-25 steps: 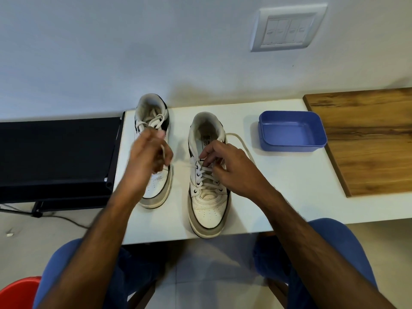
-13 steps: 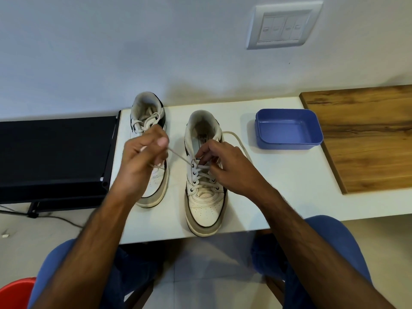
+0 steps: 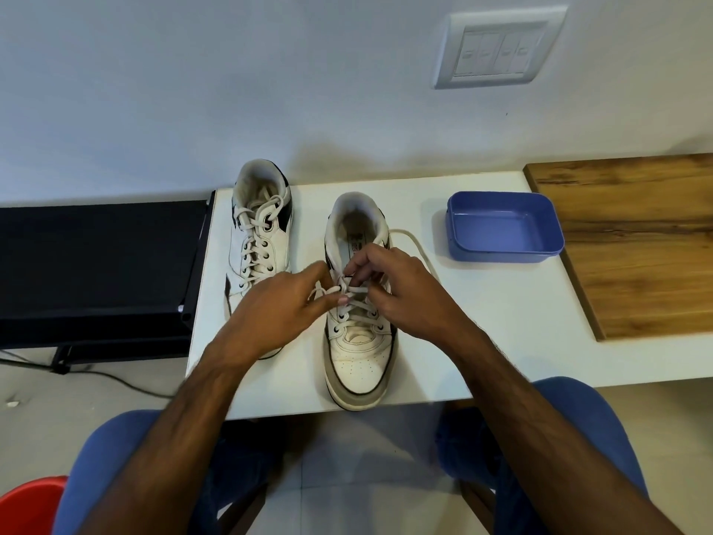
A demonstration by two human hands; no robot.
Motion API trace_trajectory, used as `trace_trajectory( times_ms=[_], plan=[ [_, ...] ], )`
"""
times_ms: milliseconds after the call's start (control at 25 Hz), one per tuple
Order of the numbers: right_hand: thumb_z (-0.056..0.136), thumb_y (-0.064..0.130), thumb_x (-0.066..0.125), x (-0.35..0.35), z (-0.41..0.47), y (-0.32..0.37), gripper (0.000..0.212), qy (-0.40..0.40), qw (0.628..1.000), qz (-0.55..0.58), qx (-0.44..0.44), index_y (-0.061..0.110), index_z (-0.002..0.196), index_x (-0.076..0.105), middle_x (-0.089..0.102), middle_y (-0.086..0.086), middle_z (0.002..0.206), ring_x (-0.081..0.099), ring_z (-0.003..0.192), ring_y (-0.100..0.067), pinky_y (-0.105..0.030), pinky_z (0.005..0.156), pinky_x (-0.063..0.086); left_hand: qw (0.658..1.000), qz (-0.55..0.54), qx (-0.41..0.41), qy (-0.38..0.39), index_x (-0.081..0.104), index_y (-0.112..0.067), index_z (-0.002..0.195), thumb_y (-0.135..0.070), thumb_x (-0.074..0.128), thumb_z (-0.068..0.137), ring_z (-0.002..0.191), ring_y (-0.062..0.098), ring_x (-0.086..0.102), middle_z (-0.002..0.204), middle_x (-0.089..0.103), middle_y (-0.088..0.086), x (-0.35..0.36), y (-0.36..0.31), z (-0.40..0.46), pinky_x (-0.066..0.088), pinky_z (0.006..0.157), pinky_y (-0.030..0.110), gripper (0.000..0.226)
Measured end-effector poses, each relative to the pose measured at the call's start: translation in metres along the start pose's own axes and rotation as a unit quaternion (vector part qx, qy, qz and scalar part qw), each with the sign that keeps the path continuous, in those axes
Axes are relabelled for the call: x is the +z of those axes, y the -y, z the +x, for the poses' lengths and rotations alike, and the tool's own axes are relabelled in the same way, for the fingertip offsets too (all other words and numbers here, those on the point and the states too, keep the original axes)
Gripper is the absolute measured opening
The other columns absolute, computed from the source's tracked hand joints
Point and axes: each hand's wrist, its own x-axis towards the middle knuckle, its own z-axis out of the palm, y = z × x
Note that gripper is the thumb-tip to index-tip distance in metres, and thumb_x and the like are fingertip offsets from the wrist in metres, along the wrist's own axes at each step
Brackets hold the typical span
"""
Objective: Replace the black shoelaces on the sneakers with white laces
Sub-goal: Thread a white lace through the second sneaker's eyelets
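Currently, left to right on the white table [image 3: 482, 341]: left sneaker [image 3: 259, 241], fully laced in white, standing untouched. Left hand [image 3: 277, 310] pinches a white lace [image 3: 328, 291] end just beside the right sneaker [image 3: 357, 341], at its mid eyelets. Right hand [image 3: 397, 287] pinches the lacing on the tongue from the other side — both hands clamped on lace, nearly touching. Sneaker's long axis runs away from the person, toe nearest. Spare lace loops off toward the blue tray [image 3: 501, 231]. Upper eyelets look unthreaded — judged next.
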Motion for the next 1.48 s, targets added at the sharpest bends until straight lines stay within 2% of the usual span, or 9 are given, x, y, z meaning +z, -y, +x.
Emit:
trace_trajectory(
  times_ms=[120,240,480,720,840,960,1080,1280,1480],
  plan=[
    [0.087,-0.001,0.057,0.000,0.000,0.000,0.031,-0.001,1.000,0.000,-0.004,0.019,0.110,0.064,0.072,0.010,0.095,0.063,0.094,-0.001,-0.026,0.085,0.048,0.986,-0.163,0.028,-0.006,0.056,-0.029,0.085,-0.043,0.059,0.099,0.063,0.004,0.055,0.066,0.058,-0.011,-0.004,-0.002,0.000,0.041,0.060,0.027,0.020],
    [0.089,-0.002,0.057,-0.003,0.000,0.000,0.028,-0.011,1.000,0.016,0.003,0.017,0.108,0.061,0.072,0.011,0.094,0.066,0.092,-0.002,-0.027,0.084,0.053,0.897,-0.436,0.043,-0.058,0.062,-0.004,0.075,-0.015,0.064,0.091,0.064,0.007,0.054,0.066,0.060,-0.005,-0.015,-0.007,-0.004,0.043,0.064,0.017,0.020],
    [0.092,-0.006,0.055,-0.003,-0.002,0.000,0.029,0.037,0.998,0.043,-0.022,0.013,0.111,0.065,0.073,0.005,0.102,0.066,0.097,0.002,-0.012,0.081,0.050,0.877,-0.464,0.086,-0.085,0.060,-0.014,0.064,-0.023,0.068,0.085,0.079,0.012,0.054,0.082,0.055,-0.003,-0.013,-0.006,-0.001,0.043,0.077,0.019,0.024],
    [0.089,-0.011,0.053,-0.011,0.001,-0.010,0.031,-0.099,0.991,0.092,-0.014,0.013,0.100,0.069,0.073,0.006,0.093,0.066,0.092,-0.011,-0.014,0.075,0.045,0.767,-0.599,0.149,-0.173,0.064,-0.024,0.071,-0.035,0.068,0.091,0.077,0.022,0.061,0.080,0.066,0.002,-0.036,-0.011,-0.005,0.046,0.078,0.033,0.024],
    [0.090,-0.004,0.060,-0.011,0.001,-0.008,0.027,-0.124,0.988,0.093,0.001,0.019,0.101,0.070,0.070,0.012,0.101,0.063,0.092,-0.008,-0.018,0.074,0.048,0.799,-0.549,0.138,-0.202,0.070,-0.026,0.081,-0.032,0.063,0.096,0.083,0.022,0.062,0.084,0.067,0.002,-0.036,-0.016,-0.005,0.047,0.075,0.036,0.018],
    [0.090,0.010,0.071,-0.006,0.000,0.007,0.030,-0.023,0.985,0.172,-0.009,0.027,0.114,0.068,0.068,0.006,0.109,0.066,0.093,-0.013,-0.028,0.081,0.056,0.872,-0.422,0.133,-0.210,0.072,-0.024,0.088,-0.020,0.058,0.098,0.108,0.016,0.057,0.104,0.058,0.008,-0.031,-0.021,-0.003,0.047,0.091,0.032,0.018],
    [0.094,0.008,0.070,-0.004,-0.003,0.017,0.018,0.074,0.960,0.272,-0.001,0.015,0.110,0.070,0.071,-0.020,0.099,0.070,0.085,-0.026,-0.038,0.080,0.059,0.887,-0.415,0.132,-0.153,0.065,-0.023,0.078,-0.024,0.059,0.098,0.077,0.006,0.055,0.084,0.055,-0.004,-0.026,-0.024,-0.005,0.045,0.070,0.019,0.020],
    [0.098,0.007,0.062,-0.023,-0.002,0.007,0.013,0.013,0.952,0.302,0.054,-0.004,0.093,0.066,0.064,-0.011,0.077,0.052,0.062,-0.009,-0.016,0.057,0.040,0.735,-0.655,0.040,-0.170,0.051,-0.025,0.061,-0.049,0.075,0.083,0.044,0.009,0.029,0.051,0.038,-0.007,-0.032,-0.001,-0.006,0.024,0.050,0.028,0.041],
    [0.093,0.004,0.052,-0.029,0.000,-0.012,0.034,0.029,0.939,0.319,0.129,0.021,0.065,0.062,0.071,-0.018,0.085,0.053,0.064,-0.020,-0.030,0.056,0.037,0.583,-0.772,0.010,-0.252,0.059,-0.020,0.066,-0.034,0.061,0.095,0.075,0.013,0.059,0.087,0.067,-0.003,-0.033,0.015,-0.002,0.045,0.068,0.031,0.032]
  ],
)
